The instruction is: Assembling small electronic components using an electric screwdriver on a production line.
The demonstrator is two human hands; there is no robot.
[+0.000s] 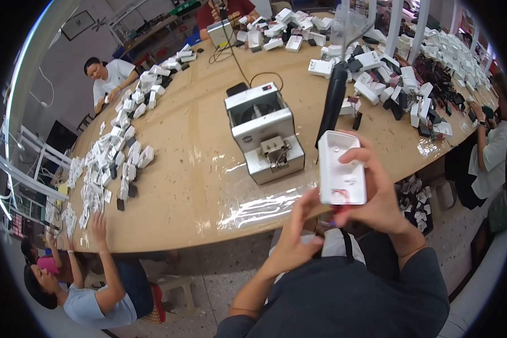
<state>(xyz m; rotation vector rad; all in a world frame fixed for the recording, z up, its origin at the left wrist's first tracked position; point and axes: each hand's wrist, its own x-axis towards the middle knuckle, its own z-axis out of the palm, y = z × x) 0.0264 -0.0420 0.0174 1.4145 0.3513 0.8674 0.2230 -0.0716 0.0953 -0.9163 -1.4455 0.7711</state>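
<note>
1. The white casing (329,174) sits near the table's front edge, tilted with its hollow side toward you; red wires (339,197) show at its lower end.
2. Your right hand (380,197) grips the casing from its right side, one finger bent over the rim into the hollow.
3. Your left hand (296,234) is beside the lower left corner, thumb and fingers moderately parted; you cannot tell whether a fingertip touches the casing.
4. Before you, on the tan table (180,186), stands a boxy metal machine (262,130), with a black handheld tool (334,96) hanging to its right.
5. White casings heap along the table's left and far right.
6. Co-workers sit around it, above a speckled floor (214,276).
</note>
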